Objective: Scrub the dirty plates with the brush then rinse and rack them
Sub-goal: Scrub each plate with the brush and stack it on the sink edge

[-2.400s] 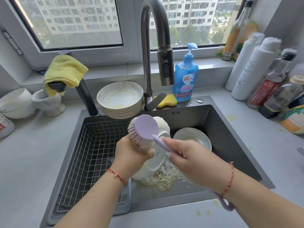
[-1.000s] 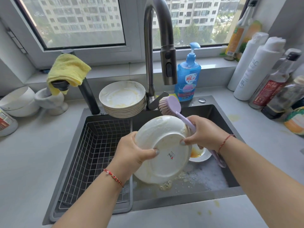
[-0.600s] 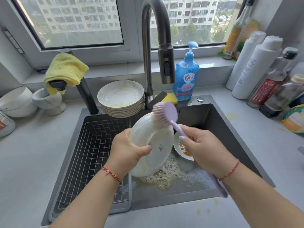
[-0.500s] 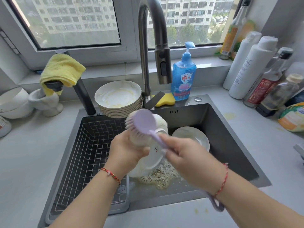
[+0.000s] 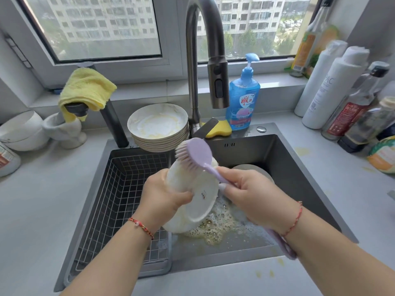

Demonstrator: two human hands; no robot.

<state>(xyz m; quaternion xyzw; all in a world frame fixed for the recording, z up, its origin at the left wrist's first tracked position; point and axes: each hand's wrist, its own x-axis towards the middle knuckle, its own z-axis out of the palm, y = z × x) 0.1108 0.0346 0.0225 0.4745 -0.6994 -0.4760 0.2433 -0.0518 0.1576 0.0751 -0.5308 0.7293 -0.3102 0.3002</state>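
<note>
A: Starting at nine o'clock, what occupies the sink (image 5: pixel 299 167)?

B: Wire rack (image 5: pixel 126 189) fills its left half, holding nothing; stack of dirty plates (image 5: pixel 159 127) sits on the rim at eleven o'clock.

A: And centre?

B: Left hand (image 5: pixel 162 197) grips a tilted plate (image 5: pixel 192 195) by its left edge, fingers curled round it, above foam (image 5: pixel 213 229).

A: At three o'clock?

B: Right hand (image 5: pixel 250 193) clamps the brush (image 5: pixel 197 152) handle; bristles touch the plate's upper edge. Another plate (image 5: pixel 252 169) lies behind.
</note>
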